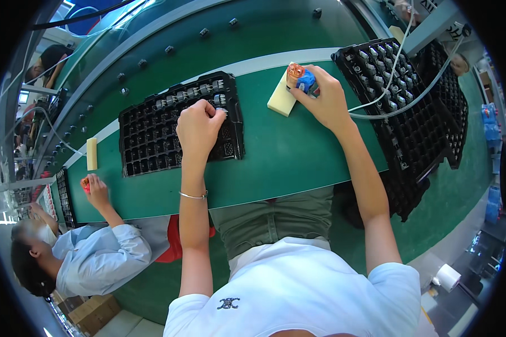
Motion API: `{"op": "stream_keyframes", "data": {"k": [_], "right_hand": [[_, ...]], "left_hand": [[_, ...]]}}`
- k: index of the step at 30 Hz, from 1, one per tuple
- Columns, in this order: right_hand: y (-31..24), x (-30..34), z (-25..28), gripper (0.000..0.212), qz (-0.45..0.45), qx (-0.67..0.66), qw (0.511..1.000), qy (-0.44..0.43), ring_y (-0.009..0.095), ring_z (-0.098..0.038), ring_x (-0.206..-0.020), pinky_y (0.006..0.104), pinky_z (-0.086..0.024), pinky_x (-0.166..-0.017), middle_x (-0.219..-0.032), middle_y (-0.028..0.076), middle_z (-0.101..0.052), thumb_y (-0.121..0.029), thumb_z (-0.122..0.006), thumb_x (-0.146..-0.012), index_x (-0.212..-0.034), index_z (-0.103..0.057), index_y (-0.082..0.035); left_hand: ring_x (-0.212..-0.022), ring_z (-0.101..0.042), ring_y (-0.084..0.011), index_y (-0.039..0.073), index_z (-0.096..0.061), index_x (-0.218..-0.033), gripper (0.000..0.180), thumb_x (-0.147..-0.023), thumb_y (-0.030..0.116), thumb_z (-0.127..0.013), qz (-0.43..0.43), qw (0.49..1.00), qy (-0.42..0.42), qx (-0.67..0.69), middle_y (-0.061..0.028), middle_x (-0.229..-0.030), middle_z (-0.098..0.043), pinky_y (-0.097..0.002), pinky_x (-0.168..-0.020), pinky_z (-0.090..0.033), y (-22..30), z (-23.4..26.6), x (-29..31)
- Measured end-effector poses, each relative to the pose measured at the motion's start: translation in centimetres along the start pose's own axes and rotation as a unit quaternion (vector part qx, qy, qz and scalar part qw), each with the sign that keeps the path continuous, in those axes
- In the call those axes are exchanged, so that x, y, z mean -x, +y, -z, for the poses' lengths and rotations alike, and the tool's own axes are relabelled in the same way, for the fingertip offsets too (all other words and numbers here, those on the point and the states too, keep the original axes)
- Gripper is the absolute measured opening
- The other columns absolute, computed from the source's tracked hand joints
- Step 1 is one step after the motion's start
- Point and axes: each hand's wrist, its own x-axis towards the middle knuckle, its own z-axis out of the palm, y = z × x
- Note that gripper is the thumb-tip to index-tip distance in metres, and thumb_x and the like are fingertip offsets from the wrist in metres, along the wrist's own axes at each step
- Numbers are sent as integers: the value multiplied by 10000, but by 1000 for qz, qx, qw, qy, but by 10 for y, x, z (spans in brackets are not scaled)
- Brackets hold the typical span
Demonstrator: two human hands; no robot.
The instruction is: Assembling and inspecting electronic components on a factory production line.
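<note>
My left hand (198,128) is closed in a pinch over the right side of a black compartment tray (152,145). A small silvery metal part (224,112) shows at its fingertips, mostly hidden by them. Similar dark and silver parts (190,94) fill the tray's far row, while many nearer pockets hold none. My right hand (327,96) grips an orange-and-blue object (302,78) whose exact kind I cannot make out. Beneath that hand, a cream-coloured foam-like block (281,100) lies on the green table.
More black trays (385,78) with metal parts are stacked at the right, crossed by a pale hose (399,109). Small parts (169,50) sit spaced along a green strip beyond the table (275,163). At the left, a co-worker (95,253) holds a red-orange object.
</note>
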Motion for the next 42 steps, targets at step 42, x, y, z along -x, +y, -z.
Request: {"op": "stream_keyframes", "data": {"k": [42], "right_hand": [[-7, -3, -15, 431, -19, 17, 1000, 4, 346, -646, -836, 375, -520, -759, -982, 148, -652, -238, -725, -697, -1068, -658, -29]], "left_hand": [[-686, -559, -133, -35, -608, -1033, 259, -951, 167, -469, -19, 713, -242, 658, -69, -809, -583, -243, -627, -434, 23, -34, 3]]}}
